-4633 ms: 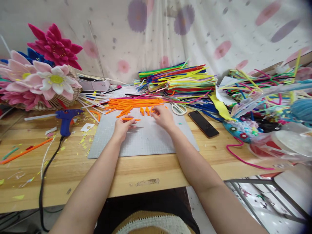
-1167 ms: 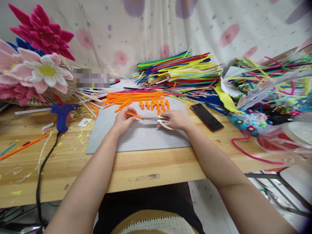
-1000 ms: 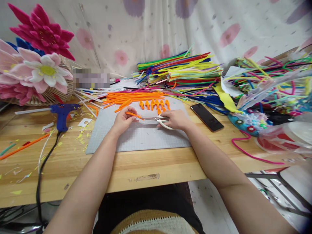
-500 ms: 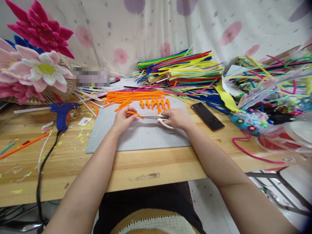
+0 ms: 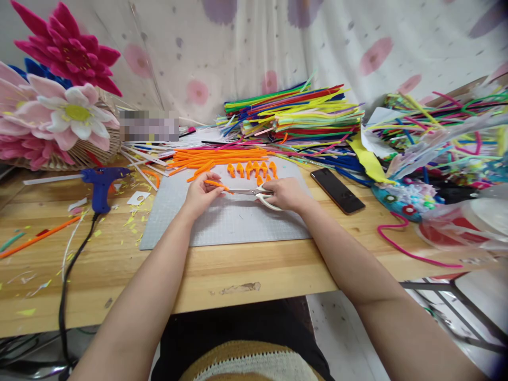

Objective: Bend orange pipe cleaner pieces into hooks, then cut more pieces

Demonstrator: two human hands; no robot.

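Observation:
My left hand (image 5: pixel 201 193) pinches a short orange pipe cleaner piece (image 5: pixel 216 184) over the grey cutting mat (image 5: pixel 238 227). White-handled scissors (image 5: pixel 266 199) are in my right hand (image 5: pixel 286 193), their metal blades pointing left and touching or very near the tip of the orange piece. Whether the blades are fully closed is too small to tell. Just behind my hands, several small orange shaped pieces (image 5: pixel 256 169) lie in rows on the mat. Long orange pipe cleaners (image 5: pixel 222 155) are heaped along the mat's back edge.
A blue glue gun (image 5: pixel 102 185) with a black cord lies left of the mat, near scraps. To the right rests a black phone (image 5: pixel 337 190). Bundled coloured pipe cleaners (image 5: pixel 293 114) fill the back. Fuzzy flowers (image 5: pixel 75 114) stand at left, a plastic-wrapped red-and-white container (image 5: pixel 456 225) at right.

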